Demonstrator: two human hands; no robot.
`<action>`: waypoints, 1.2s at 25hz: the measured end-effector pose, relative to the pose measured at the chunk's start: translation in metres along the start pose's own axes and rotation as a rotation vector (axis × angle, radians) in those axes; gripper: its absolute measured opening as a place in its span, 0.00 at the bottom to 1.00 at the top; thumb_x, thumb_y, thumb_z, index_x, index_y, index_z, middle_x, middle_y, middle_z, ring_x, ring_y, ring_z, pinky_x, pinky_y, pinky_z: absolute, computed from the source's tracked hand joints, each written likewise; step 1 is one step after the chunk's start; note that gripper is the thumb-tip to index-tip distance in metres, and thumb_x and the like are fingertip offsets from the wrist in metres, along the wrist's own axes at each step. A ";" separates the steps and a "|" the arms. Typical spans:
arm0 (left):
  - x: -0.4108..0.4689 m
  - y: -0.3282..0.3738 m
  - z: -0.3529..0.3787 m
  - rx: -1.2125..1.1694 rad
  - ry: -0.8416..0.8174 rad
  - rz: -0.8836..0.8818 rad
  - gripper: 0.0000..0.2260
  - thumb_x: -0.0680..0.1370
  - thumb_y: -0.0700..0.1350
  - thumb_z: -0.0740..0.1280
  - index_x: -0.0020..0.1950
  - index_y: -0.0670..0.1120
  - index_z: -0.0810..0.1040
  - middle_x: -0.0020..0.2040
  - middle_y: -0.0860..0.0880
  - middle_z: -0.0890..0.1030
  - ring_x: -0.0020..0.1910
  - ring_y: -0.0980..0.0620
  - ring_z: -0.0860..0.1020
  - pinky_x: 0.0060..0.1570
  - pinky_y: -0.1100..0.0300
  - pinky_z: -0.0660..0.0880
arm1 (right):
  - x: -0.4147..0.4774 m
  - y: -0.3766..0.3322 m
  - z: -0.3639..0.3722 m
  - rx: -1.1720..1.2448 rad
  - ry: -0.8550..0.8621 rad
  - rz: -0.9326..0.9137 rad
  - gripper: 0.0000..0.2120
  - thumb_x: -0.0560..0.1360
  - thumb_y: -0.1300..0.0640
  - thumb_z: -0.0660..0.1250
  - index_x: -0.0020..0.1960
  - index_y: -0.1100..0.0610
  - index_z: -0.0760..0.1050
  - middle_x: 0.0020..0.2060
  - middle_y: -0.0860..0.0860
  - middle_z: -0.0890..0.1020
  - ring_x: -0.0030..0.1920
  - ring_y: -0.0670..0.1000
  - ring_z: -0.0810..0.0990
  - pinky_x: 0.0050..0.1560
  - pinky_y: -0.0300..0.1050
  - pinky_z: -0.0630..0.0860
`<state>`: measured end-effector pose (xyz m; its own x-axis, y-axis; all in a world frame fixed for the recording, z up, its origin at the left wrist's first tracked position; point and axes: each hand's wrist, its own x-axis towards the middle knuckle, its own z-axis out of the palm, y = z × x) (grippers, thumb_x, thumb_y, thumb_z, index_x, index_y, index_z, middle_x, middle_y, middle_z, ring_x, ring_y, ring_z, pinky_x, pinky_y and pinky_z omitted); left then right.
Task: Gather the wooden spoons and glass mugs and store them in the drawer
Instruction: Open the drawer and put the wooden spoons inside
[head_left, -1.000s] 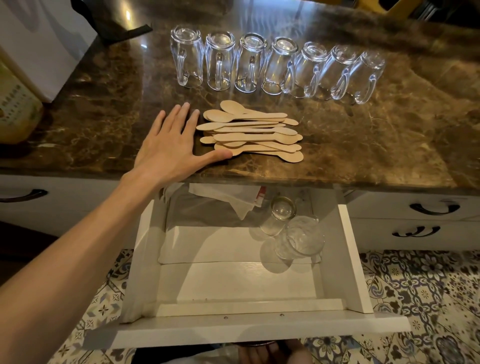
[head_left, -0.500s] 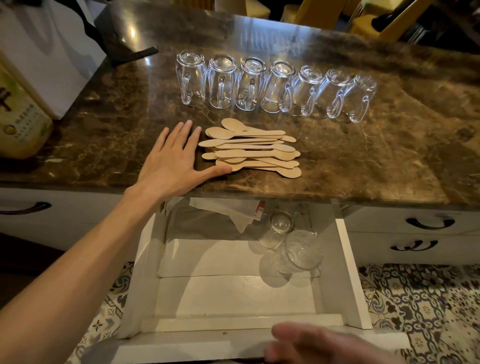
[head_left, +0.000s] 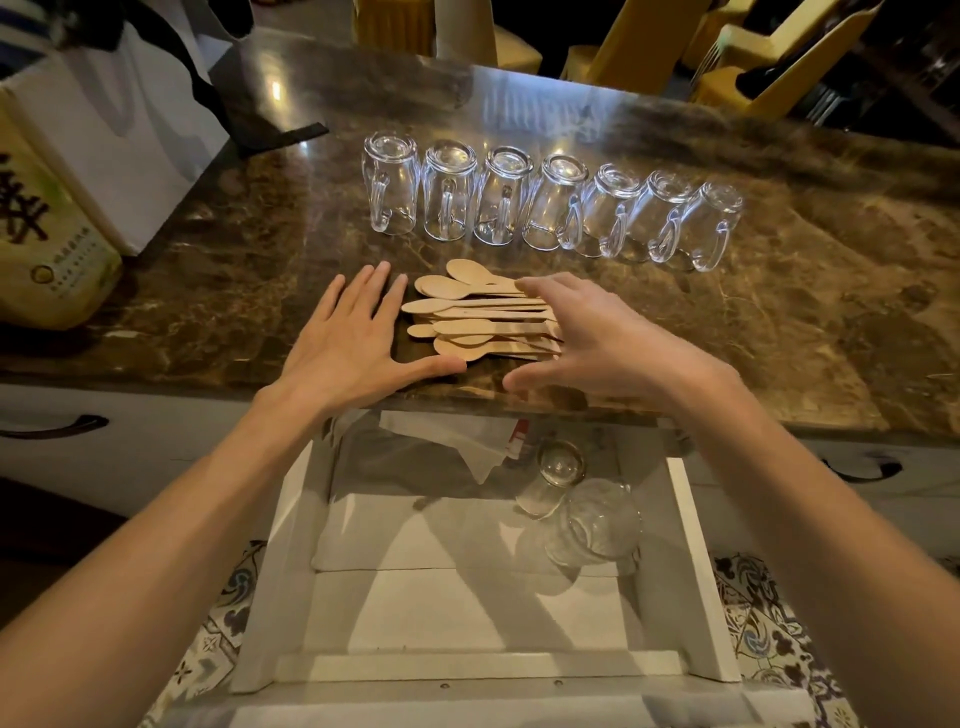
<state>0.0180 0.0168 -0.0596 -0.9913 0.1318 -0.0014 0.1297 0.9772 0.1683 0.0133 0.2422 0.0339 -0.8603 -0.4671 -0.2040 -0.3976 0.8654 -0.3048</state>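
Note:
A pile of several wooden spoons lies on the brown marble counter. My left hand rests flat on the counter at the pile's left side, fingers spread, thumb under the pile's near edge. My right hand hovers over the right end of the spoons with fingers apart, hiding the handles. Behind the spoons stands a row of several upside-down glass mugs. Below the counter edge the white drawer is pulled out, with two glass mugs lying in its back right part.
A white paper bag and a yellow-green package stand on the counter at the left. Folded paper lies at the drawer's back. Closed white drawers with dark handles flank the open one. Patterned floor tiles show below.
My right hand has come up from below the drawer front and now reaches over the right end of the spoon pile. My left hand has stayed flat beside the pile.

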 end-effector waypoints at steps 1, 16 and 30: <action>0.000 0.001 0.000 0.007 0.000 0.002 0.56 0.59 0.83 0.40 0.77 0.47 0.46 0.78 0.48 0.45 0.76 0.53 0.42 0.74 0.52 0.40 | 0.012 0.005 0.001 -0.053 -0.020 0.007 0.48 0.64 0.39 0.74 0.76 0.52 0.53 0.73 0.52 0.63 0.71 0.54 0.61 0.69 0.53 0.60; 0.001 -0.005 0.002 0.031 0.022 0.009 0.57 0.59 0.83 0.38 0.77 0.47 0.45 0.78 0.48 0.45 0.76 0.53 0.42 0.74 0.51 0.40 | 0.077 0.007 0.000 -0.280 -0.204 0.038 0.46 0.61 0.40 0.76 0.71 0.55 0.60 0.64 0.52 0.71 0.62 0.58 0.70 0.62 0.54 0.69; 0.005 -0.006 0.009 0.027 0.034 0.005 0.57 0.58 0.83 0.39 0.77 0.48 0.44 0.78 0.48 0.45 0.76 0.53 0.42 0.74 0.52 0.39 | 0.071 -0.009 0.012 -0.378 -0.142 -0.053 0.27 0.68 0.46 0.72 0.60 0.58 0.69 0.47 0.52 0.74 0.45 0.53 0.73 0.43 0.47 0.73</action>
<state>0.0120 0.0127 -0.0693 -0.9908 0.1310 0.0329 0.1344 0.9807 0.1419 -0.0404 0.1993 0.0113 -0.7934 -0.5105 -0.3315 -0.5524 0.8326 0.0398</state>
